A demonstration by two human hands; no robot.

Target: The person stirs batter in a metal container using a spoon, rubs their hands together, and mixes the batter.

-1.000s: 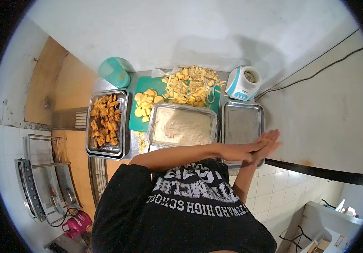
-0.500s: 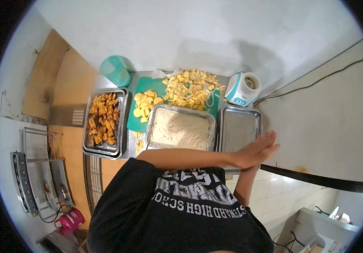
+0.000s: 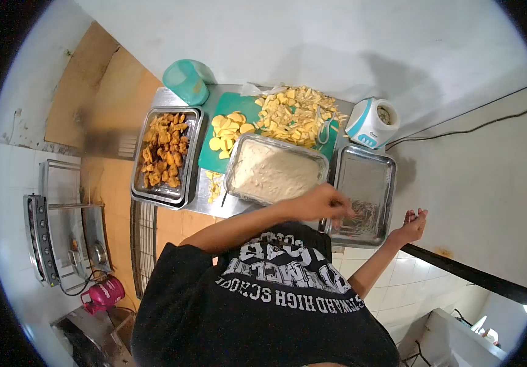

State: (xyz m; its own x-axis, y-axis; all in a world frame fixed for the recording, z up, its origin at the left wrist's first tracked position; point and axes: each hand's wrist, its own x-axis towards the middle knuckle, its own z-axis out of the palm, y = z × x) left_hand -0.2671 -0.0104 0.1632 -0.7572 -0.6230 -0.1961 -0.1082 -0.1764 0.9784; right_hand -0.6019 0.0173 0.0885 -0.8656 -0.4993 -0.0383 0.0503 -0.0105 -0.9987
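Observation:
My left hand (image 3: 323, 203) hovers by the near right corner of a metal tray (image 3: 230, 177) filled with a pale, thick batter-like mixture (image 3: 276, 170). Its fingertips, smeared by motion, reach over the near left part of a second metal tray (image 3: 366, 164), which has streaky marks on its bottom. Just right of that tray, my right hand (image 3: 409, 227) is raised in the air, its fingers loosely curled and apart, with nothing visible in them. Behind the mixture, yellow slices (image 3: 230, 130) and a heap of cut yellow pieces (image 3: 294, 116) lie on a green cutting board (image 3: 209, 160).
At the left stands a metal tray (image 3: 191, 131) of browned fried pieces (image 3: 165, 150). A teal container (image 3: 185, 82) leans by the wall. A white and blue appliance base (image 3: 373, 122) stands back right, its cable along the wall. A stove (image 3: 40, 238) and pink gas cylinder (image 3: 105, 292) are lower left.
My hands, pressed together half a second ago, have parted: the left moved left over the trays' edge, the right stayed out at the right. The whole view has shifted, putting the counter higher and further right.

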